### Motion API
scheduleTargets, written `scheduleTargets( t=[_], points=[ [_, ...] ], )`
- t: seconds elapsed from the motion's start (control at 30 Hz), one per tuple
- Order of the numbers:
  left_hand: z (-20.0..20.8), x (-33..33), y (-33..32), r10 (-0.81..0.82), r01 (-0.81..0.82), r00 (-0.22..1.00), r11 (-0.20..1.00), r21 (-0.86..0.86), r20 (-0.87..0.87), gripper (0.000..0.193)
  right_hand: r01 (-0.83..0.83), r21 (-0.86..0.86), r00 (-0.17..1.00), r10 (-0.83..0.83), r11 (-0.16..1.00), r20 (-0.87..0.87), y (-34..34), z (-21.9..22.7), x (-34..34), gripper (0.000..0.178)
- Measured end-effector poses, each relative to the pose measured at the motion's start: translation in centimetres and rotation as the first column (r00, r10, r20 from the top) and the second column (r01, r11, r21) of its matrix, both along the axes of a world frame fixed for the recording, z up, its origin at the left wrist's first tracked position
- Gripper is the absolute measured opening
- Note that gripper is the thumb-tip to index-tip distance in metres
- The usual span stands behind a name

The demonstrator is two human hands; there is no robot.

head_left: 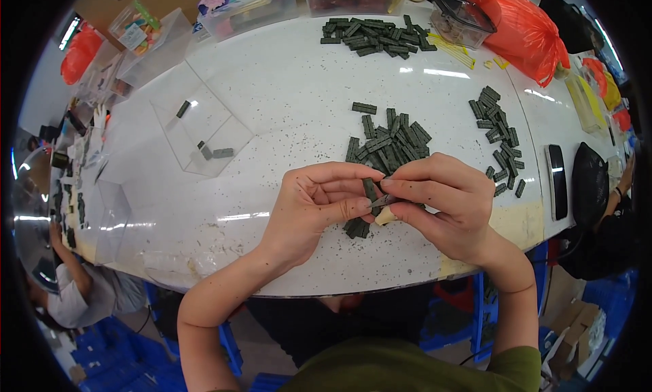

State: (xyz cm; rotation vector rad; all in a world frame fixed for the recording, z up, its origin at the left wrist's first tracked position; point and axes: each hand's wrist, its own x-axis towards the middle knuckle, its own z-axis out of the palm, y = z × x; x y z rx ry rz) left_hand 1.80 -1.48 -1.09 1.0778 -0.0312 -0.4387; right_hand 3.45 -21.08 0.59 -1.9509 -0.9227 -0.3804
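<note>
Between the fingers and thumb of my left hand (pixel 305 205) is a small dark green rectangular block (pixel 371 188). Closed in a pinch, my right hand (pixel 445 202) holds a small pointed grey blade (pixel 382 201) against or very near the block; actual contact is hard to make out. A cream-coloured piece (pixel 386 217) shows under the right fingers, possibly the blade's wrapped grip. Just beyond both hands lies a heap of similar dark green blocks (pixel 390 144), partly hidden by them. A few more blocks (pixel 357 227) lie below my fingers.
Other block piles sit at the back (pixel 373 35) and right (pixel 499 134). A clear plastic tray (pixel 204 113) at left has a few blocks. Dark crumbs dot the white table (pixel 292 107). A phone (pixel 557 181) and red bag (pixel 523 28) are right; people sit at both sides.
</note>
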Motion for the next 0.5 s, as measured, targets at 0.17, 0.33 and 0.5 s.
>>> scheduleTargets(
  t=[0.17, 0.33, 0.5],
  points=[
    [0.0, -0.02, -0.09, 0.01, -0.01, 1.0, 1.0, -0.005, -0.001, 0.038, 0.0, -0.001, 1.0, 0.0, 1.0, 0.023, 0.03, -0.04, 0.03, 0.021],
    [0.11, 0.05, -0.03, -0.004, 0.004, 1.0, 1.0, 0.0, -0.01, 0.037, 0.012, -0.036, 0.996, -0.009, 0.999, 0.088, 0.04, 0.02, 0.02, 0.019],
    [0.2, 0.19, 0.07, -0.021, 0.021, 1.0, 0.999, -0.027, -0.021, 0.033, -0.003, -0.052, 0.996, 0.007, 0.999, 0.094, -0.1, 0.09, 0.24, 0.019]
  ],
)
